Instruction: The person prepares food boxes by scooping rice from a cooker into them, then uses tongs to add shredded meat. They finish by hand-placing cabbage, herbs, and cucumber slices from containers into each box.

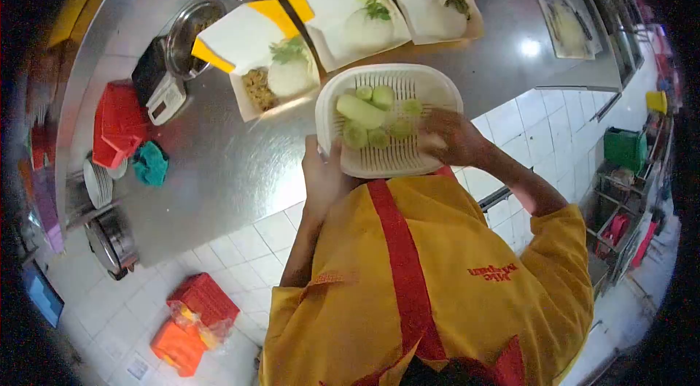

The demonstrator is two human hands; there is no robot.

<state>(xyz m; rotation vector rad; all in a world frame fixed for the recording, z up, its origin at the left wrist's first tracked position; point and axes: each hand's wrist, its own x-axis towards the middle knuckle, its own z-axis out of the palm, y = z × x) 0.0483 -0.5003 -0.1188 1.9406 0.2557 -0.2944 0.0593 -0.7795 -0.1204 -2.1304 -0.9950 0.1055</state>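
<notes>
A white slotted plastic basket (348, 160) is in front of my body, at the edge of the steel counter. In it lie a peeled piece of cucumber (361, 112) and several pale green cucumber slices (355, 134). My left hand (324, 178) is closed on the basket's near left side, its fingertips partly hidden. My right hand (448, 136) reaches over the basket's right side, close to the slices. Motion smears its fingers, so whether they pinch anything does not show.
Three open food boxes (324, 58) with white rice and green garnish line the counter (226, 152). The left one also holds brown minced food (258, 88). Further left are a digital scale (167, 99), a metal bowl (191, 39) and red containers (119, 122). A cutting board (567, 28) lies far right.
</notes>
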